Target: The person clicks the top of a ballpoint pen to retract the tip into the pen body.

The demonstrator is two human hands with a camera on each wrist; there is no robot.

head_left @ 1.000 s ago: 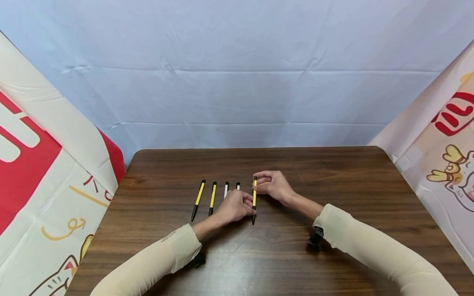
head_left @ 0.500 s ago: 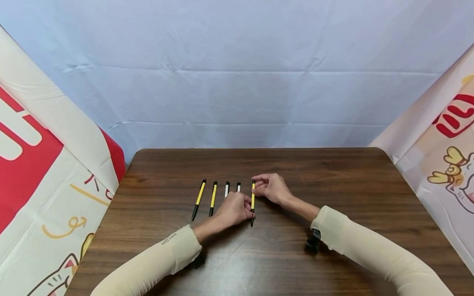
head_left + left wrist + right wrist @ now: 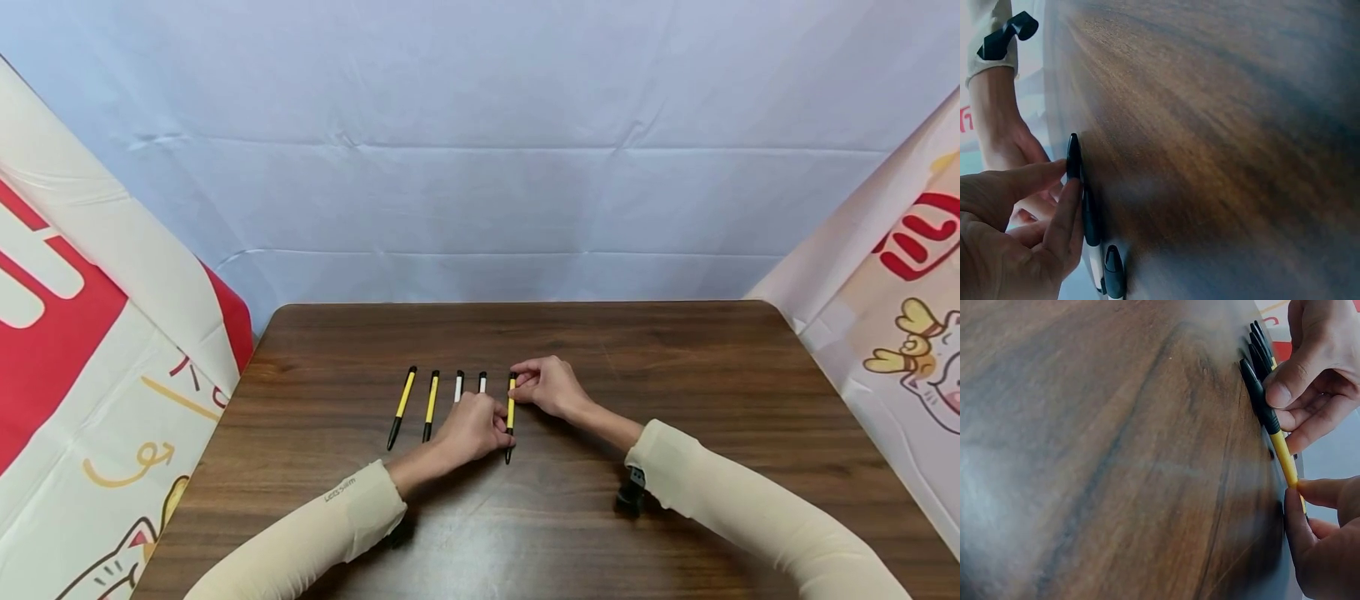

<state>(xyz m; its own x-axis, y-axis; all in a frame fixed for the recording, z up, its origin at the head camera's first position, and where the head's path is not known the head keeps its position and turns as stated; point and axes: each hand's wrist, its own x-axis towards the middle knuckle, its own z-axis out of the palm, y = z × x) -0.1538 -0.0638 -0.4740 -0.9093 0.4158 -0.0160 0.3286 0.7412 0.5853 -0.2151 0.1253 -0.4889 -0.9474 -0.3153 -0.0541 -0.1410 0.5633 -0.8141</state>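
A yellow pen with a black grip lies nearly lengthwise between both hands at the right end of a row of pens. My left hand pinches it near the black tip end, thumb and finger on either side, as the left wrist view shows. At the far end, my right hand pinches the yellow barrel between thumb and fingertips. Just left of it, two white pens with black ends, one nearer and one farther left, are partly covered by my left hand.
Two more yellow and black pens, one upright in line and one slanted, lie further left on the brown wooden table. A pale cloth hangs behind the table, with printed cloths at both sides.
Both hands have brought the yellow pen slightly toward the person and a little left, closer to the white pens. The other pens have stayed in place.
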